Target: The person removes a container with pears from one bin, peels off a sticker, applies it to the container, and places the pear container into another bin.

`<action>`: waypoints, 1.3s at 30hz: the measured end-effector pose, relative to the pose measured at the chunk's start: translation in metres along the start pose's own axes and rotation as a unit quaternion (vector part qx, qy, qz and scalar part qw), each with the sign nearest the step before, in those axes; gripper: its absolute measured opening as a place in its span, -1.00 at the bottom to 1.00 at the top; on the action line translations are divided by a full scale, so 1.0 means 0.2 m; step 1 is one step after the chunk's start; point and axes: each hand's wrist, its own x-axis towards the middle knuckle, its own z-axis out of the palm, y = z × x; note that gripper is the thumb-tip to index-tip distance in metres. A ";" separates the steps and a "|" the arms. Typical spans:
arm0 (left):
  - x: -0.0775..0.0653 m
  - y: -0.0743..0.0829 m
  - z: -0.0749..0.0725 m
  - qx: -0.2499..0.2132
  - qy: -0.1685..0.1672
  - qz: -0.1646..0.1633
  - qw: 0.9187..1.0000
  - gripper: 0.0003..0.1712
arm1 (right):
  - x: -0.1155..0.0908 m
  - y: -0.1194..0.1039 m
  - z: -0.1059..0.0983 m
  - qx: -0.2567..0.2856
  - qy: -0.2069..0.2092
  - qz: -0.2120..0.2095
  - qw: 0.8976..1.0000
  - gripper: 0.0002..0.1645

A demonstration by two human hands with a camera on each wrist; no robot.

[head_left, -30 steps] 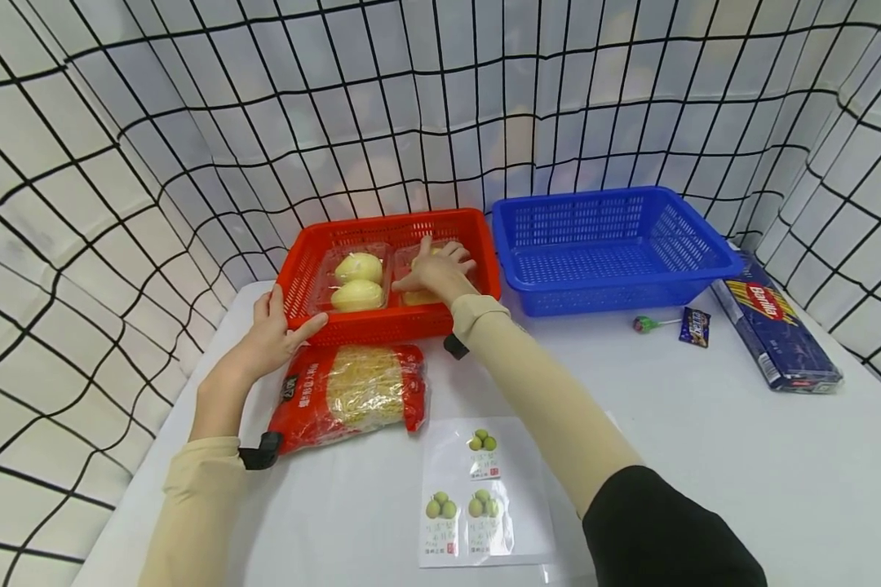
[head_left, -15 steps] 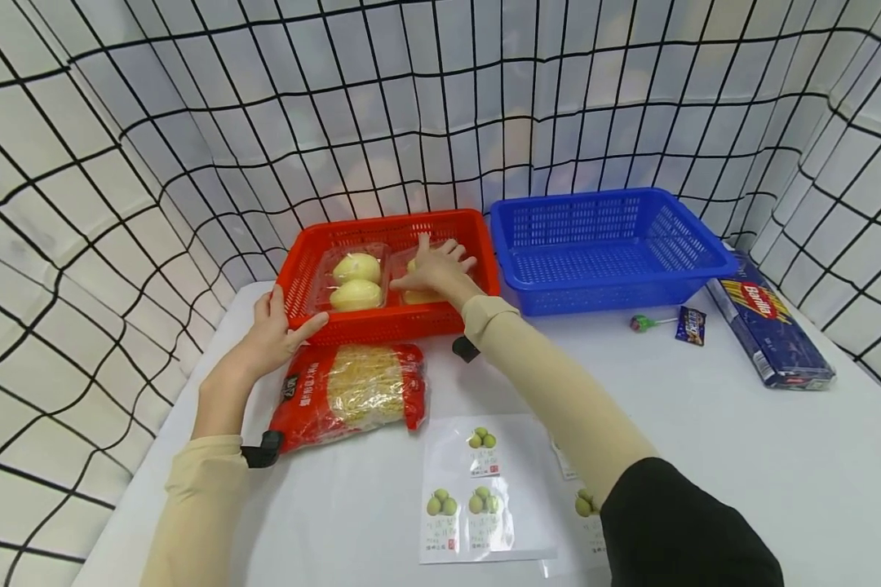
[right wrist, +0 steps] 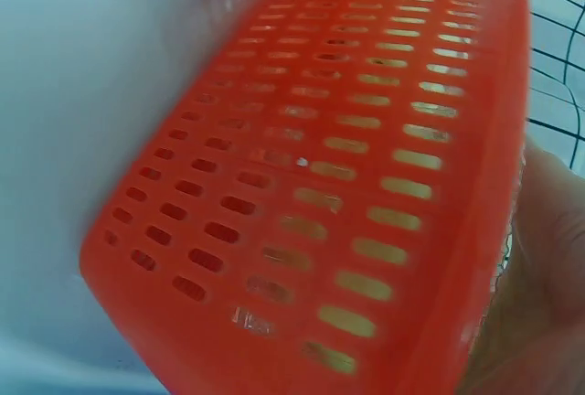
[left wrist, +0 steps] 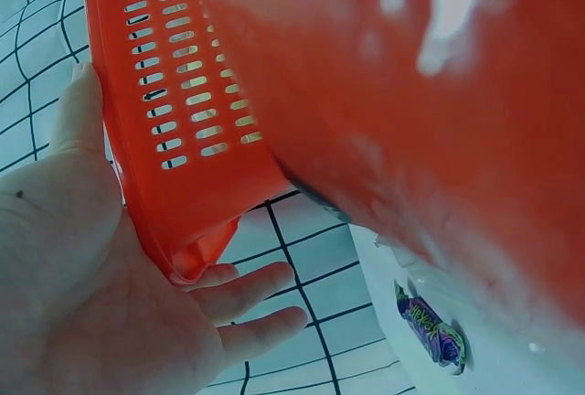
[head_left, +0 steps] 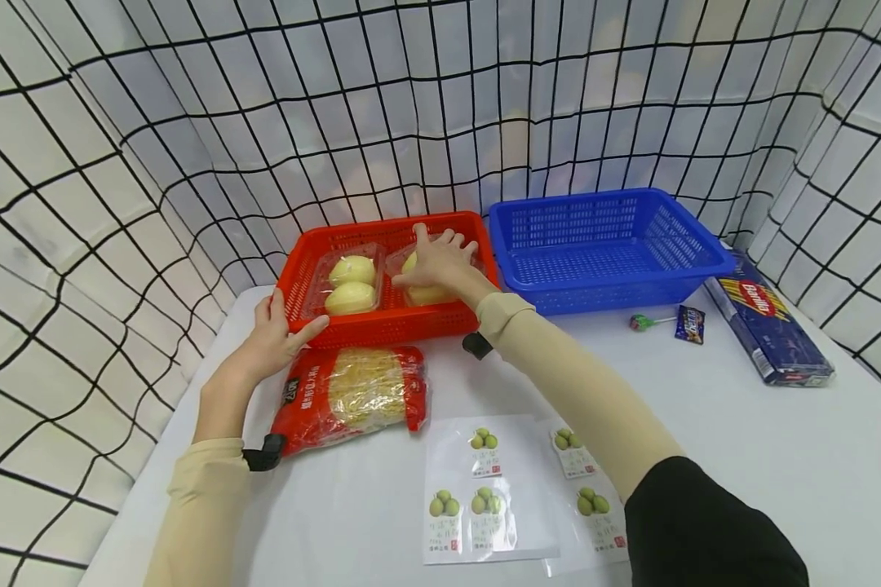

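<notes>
In the head view, a red basket (head_left: 382, 330) holds two clear plastic boxes of pale yellow fruit side by side. My left hand (head_left: 258, 350) lies at its front left corner, thumb along the front rim; the left wrist view shows the fingers stretched past the corner. Over the right-hand box of fruit (head_left: 427, 295), my right hand (head_left: 440, 265) has its fingers spread, covering most of it. The left-hand box of fruit (head_left: 352, 297) sits slightly askew with two fruits showing. In the right wrist view, the basket wall (right wrist: 274, 194) hides most of the right hand.
A red bag of noodles (head_left: 360, 391) lies right before the red basket. A blue basket (head_left: 595, 281) stands beside it, with a lollipop (head_left: 646, 323), a small wrapped snack (head_left: 690, 324) and a Barilla box (head_left: 767, 322) nearby. Fruit-sticker sheets (head_left: 514, 530) lie in front. Black netting surrounds the table.
The left-hand box has tilted and shifted slightly left, and the right-hand box has shifted slightly under my right hand. My right forearm has moved right, uncovering more stickers. My left hand stays put.
</notes>
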 end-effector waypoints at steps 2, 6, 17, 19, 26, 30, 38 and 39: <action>0.00 0.00 0.00 0.000 0.000 -0.001 1.000 0.37 | 0.00 0.01 -0.02 0.008 -0.006 -0.001 1.000 0.32; -0.01 0.00 -0.01 0.004 0.002 0.000 1.000 0.36 | 0.00 0.01 -0.08 0.020 -0.003 -0.009 1.000 0.37; 0.02 0.02 -0.01 -0.001 0.002 0.003 1.000 0.36 | -0.10 0.10 -0.29 0.059 0.048 -0.035 0.996 0.23; 0.02 0.02 -0.01 -0.006 -0.002 0.001 1.000 0.37 | -0.13 0.12 -0.30 0.064 0.058 -0.046 0.995 0.23; 0.01 -0.01 0.00 -0.013 0.001 0.001 1.000 0.36 | -0.26 0.20 -0.34 0.032 0.085 -0.106 0.990 0.31; 0.01 -0.02 0.00 -0.011 0.001 -0.005 1.000 0.37 | -0.34 0.29 -0.35 0.037 0.080 -0.135 0.987 0.34; 0.00 -0.01 -0.01 -0.004 0.000 -0.003 1.000 0.37 | -0.50 0.56 -0.38 0.086 0.039 -0.176 0.980 0.38; 0.00 -0.01 -0.01 -0.004 0.000 -0.002 1.000 0.37 | -0.52 0.60 -0.39 0.089 0.033 -0.179 0.979 0.38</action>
